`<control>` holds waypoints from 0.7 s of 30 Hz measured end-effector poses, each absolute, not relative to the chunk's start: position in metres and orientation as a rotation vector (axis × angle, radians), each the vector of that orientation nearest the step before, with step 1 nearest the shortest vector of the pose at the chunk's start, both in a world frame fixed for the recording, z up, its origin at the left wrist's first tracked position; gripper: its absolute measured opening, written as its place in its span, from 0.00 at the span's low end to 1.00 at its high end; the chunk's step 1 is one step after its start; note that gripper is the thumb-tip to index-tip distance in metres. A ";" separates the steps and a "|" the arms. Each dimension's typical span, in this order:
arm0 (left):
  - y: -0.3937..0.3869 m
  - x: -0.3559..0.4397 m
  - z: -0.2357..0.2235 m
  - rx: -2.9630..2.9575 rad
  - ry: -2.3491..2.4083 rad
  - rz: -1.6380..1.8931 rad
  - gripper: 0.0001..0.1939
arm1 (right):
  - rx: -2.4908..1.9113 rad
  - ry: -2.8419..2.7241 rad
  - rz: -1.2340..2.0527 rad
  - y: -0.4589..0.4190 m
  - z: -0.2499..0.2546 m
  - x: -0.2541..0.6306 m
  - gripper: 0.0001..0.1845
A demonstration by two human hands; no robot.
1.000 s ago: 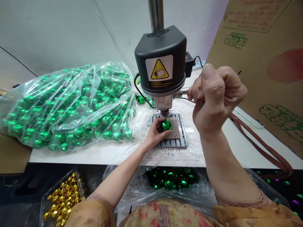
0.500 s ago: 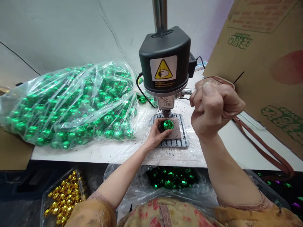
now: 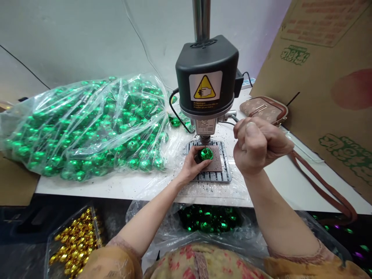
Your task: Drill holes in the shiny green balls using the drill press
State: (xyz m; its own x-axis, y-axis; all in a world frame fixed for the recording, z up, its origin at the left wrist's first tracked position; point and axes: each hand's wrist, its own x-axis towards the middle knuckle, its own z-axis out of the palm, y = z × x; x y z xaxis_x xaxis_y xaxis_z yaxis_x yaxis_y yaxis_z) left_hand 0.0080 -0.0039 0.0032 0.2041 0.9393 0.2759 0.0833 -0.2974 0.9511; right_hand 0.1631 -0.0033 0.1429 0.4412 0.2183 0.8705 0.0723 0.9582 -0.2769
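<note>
A shiny green faceted ball (image 3: 207, 154) rests on a brownish square pad (image 3: 216, 162), with my left hand (image 3: 192, 162) curled around its left side, thumb and fingers gripping it. The pad lies on the slotted metal base (image 3: 226, 176) of a black bench drill press (image 3: 207, 62). Directly above the ball is the machine's dark chuck (image 3: 205, 139), apart from it. To the right, my right hand (image 3: 255, 145) is closed in a fist around the press's feed lever (image 3: 233, 115), most of which the fingers hide.
A large clear bag of green balls (image 3: 95, 128) fills the table's left side. Below the table edge sit more green balls (image 3: 209, 219) in plastic and a bin of gold balls (image 3: 75, 244). A patterned pouch (image 3: 258, 106) and a cardboard box (image 3: 328, 77) stand right. Dark shavings litter the base.
My right hand has come down and slightly left with the lever, uncovering the pouch behind it. My left hand and the ball stay in place on the pad. The view has shifted slightly.
</note>
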 end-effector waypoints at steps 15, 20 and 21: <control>-0.004 0.008 0.003 1.597 1.068 1.191 0.28 | -0.285 -1.089 0.069 -0.001 0.145 0.162 0.29; -0.009 0.009 0.009 1.664 1.206 1.237 0.26 | -0.426 -1.037 0.222 0.001 0.186 0.161 0.26; -0.016 0.008 0.011 1.691 1.266 1.282 0.26 | -0.451 -1.056 0.235 0.001 0.191 0.162 0.26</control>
